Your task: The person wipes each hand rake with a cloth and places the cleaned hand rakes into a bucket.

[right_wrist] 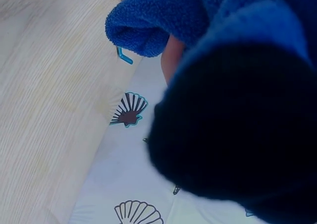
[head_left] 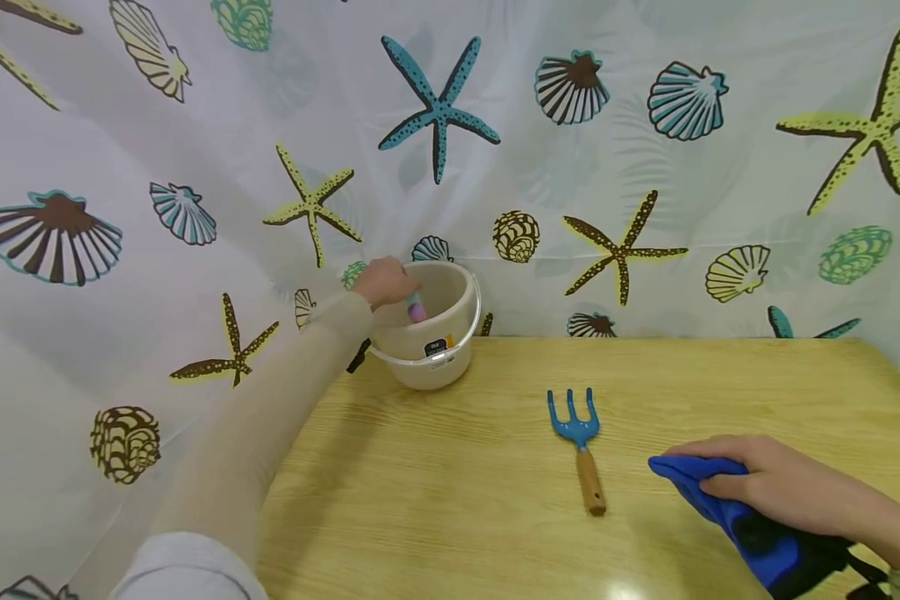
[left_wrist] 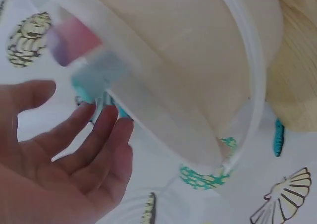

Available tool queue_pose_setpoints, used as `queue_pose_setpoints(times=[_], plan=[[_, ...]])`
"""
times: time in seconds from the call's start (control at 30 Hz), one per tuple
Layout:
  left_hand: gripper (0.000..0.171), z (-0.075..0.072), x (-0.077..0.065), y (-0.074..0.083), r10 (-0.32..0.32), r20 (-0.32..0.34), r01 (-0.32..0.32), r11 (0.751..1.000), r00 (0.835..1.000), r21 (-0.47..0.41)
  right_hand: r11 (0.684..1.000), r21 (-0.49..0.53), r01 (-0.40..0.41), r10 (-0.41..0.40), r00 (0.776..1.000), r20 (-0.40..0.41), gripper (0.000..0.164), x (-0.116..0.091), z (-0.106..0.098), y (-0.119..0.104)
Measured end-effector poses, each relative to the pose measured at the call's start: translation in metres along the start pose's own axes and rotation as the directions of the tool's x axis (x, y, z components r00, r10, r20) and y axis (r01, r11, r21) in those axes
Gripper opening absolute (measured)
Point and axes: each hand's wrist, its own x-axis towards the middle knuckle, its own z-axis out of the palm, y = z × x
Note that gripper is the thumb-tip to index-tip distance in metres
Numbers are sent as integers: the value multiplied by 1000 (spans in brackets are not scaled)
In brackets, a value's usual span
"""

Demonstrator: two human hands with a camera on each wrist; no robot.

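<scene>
At the mouth of the white bucket point(head_left: 459, 321), my left hand point(head_left: 384, 282) is over the rim. In the left wrist view its thumb and fingers point(left_wrist: 106, 130) stand apart, slightly bent. Just beyond the fingertips is a small, blurred thing in light blue, pink and purple point(left_wrist: 81, 43), overlapping the bucket's rim. The head view shows this same thing point(head_left: 416, 308) against the inside of the bucket. My right hand point(head_left: 776, 483) grips a folded blue towel point(head_left: 708, 492) between thumb and fingers at the table's right; the towel also fills much of the right wrist view.
A blue hand fork point(head_left: 579, 429) with a wooden handle lies mid-table, tines pointing away. The bucket stands at the back left of the wooden table point(head_left: 457, 483). Behind and to the left hangs a white curtain point(head_left: 495, 167) with shells and starfish.
</scene>
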Motion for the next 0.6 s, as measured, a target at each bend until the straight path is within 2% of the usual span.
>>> queue_pose_setpoints(times=[0.07, 0.13, 0.2, 0.23, 0.33, 0.4, 0.43, 0.5, 0.6], plan=[[30, -4, -14, 4, 35, -78, -37, 999, 996, -25, 1000, 0, -2, 2, 1000, -3, 44, 0, 0, -3], [26, -6, -31, 11, 87, -182, -96, 994, 979, -42, 1000, -7, -4, 4, 1000, -7, 44, -1, 0, -7], [21, -4, -49, 19, 163, -270, -177, 984, 949, -30, 1000, -13, -5, 5, 1000, -12, 43, -1, 0, -11], [18, -1, -60, 24, 206, -314, -222, 975, 927, -14, 1000, -8, -4, 4, 1000, -10, 43, -1, 1, -12], [16, 15, -94, 41, 331, -361, -350, 937, 872, 13, 1000, 9, 18, -18, 1000, -2, 43, 0, 3, -15], [16, 33, -115, 54, 389, -322, -406, 914, 863, 16, 999, 22, 43, -43, 999, 5, 42, 0, 4, -15], [16, 43, -125, 61, 412, -289, -428, 904, 864, 8, 998, 25, 54, -54, 999, 7, 42, 0, 4, -15], [18, 68, -142, 75, 433, -185, -445, 895, 882, -26, 998, 11, 62, -62, 998, 0, 41, 0, 5, -16], [26, 109, -160, 94, 447, -14, -448, 894, 894, -27, 998, -16, 57, -57, 998, -8, 41, -1, 5, -17]])
